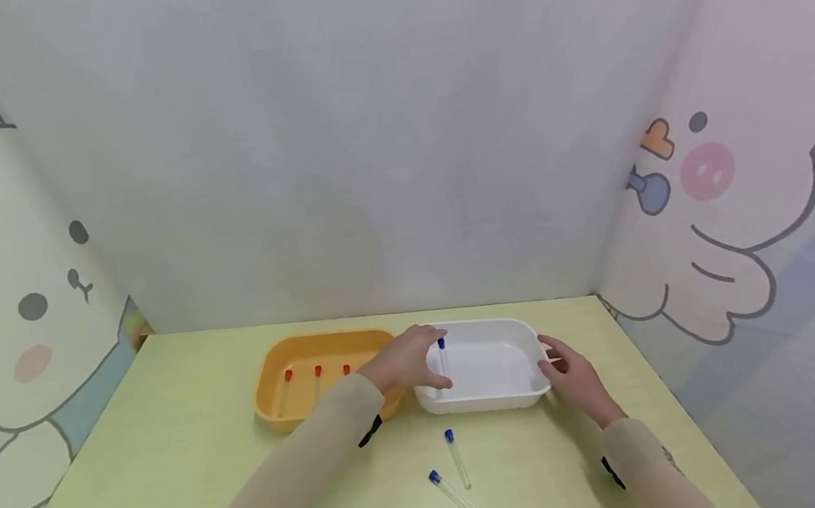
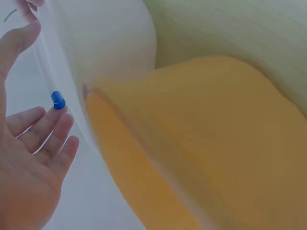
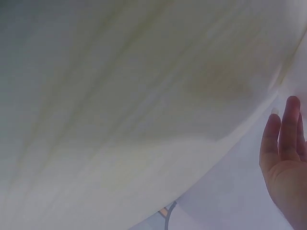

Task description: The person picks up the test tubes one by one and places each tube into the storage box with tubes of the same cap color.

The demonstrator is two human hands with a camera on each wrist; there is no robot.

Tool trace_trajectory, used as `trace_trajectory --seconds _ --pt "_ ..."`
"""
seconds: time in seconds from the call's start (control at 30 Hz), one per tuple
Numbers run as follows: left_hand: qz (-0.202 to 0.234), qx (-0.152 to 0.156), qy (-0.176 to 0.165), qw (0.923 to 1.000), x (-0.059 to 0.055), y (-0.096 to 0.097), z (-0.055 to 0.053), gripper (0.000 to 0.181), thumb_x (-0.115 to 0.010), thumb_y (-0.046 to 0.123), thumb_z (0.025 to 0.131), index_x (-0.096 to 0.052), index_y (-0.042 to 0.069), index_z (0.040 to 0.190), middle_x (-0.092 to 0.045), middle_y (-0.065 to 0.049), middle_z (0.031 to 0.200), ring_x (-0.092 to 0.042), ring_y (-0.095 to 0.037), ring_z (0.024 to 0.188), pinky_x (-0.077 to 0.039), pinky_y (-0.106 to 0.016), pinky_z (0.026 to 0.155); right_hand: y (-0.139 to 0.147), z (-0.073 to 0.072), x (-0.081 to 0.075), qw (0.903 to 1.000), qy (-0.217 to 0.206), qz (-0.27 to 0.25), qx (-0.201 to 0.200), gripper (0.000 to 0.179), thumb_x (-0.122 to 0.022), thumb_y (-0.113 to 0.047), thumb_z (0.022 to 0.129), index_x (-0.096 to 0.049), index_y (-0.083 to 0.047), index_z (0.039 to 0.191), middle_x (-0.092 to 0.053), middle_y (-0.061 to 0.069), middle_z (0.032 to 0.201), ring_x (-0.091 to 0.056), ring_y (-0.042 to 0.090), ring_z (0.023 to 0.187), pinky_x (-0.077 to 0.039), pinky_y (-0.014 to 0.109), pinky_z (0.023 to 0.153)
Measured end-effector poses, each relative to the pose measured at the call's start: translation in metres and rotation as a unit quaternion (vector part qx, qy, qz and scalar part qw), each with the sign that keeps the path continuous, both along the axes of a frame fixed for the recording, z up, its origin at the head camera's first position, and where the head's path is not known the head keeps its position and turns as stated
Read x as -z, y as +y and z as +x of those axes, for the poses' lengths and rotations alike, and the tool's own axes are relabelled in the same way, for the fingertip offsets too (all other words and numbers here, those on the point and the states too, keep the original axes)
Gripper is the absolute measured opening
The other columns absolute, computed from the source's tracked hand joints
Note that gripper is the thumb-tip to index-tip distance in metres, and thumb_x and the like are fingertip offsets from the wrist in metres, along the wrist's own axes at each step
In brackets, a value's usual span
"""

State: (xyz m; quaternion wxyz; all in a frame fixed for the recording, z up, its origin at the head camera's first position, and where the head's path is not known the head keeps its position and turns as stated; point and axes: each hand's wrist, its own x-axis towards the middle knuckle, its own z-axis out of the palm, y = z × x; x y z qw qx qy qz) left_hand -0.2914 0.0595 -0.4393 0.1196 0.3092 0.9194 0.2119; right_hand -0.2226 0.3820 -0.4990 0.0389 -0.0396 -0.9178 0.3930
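Observation:
A white tray [image 1: 484, 365] stands on the table, with a blue-capped test tube [image 1: 446, 362] along the left side inside it. Over that side reaches my left hand [image 1: 410, 360], thumb and fingers spread apart. In the left wrist view the tube's blue cap [image 2: 58, 100] shows right at the fingertips. My right hand [image 1: 576, 376] is at the tray's right rim, fingertips touching the edge; in the right wrist view its fingers [image 3: 289, 129] are fairly straight. Two more blue-capped test tubes lie on the table in front, one nearer the tray [image 1: 458, 459] and one closer to me [image 1: 453, 495].
Left of the white tray stands an orange tray [image 1: 268, 387] holding several red-capped test tubes [image 1: 318, 384], partly covered by my left forearm. The pale yellow-green table [image 1: 195, 446] ends at a plain curtain [image 1: 337, 170] behind, with cartoon-printed sheets at both sides.

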Motion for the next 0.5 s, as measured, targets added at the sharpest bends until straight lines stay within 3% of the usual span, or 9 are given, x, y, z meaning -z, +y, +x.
trace_trajectory --seconds 0.2,0.5 --pt "-0.02 0.005 0.002 0.9998 0.009 0.012 -0.008 0.091 -0.087 0.046 0.081 -0.045 0.015 0.156 -0.046 -0.005 0.162 -0.044 -0.026 0.149 -0.041 -0.043 0.121 0.002 0.0 0.001 0.9999 0.001 0.013 0.005 0.053 -0.058 -0.018 0.103 -0.046 -0.01 0.154 -0.065 0.025 0.126 -0.068 0.032 0.107 -0.055 0.034 0.087" --pt "-0.045 -0.007 -0.003 0.9989 0.02 0.02 -0.011 0.091 -0.09 0.045 0.077 -0.049 0.016 0.154 -0.046 -0.005 0.162 -0.044 -0.025 0.149 -0.042 -0.042 0.121 0.001 -0.001 0.002 0.9998 0.0 0.02 0.0 0.053 -0.058 -0.017 0.104 -0.045 -0.009 0.154 -0.066 0.026 0.127 -0.069 0.033 0.106 -0.056 0.037 0.089"
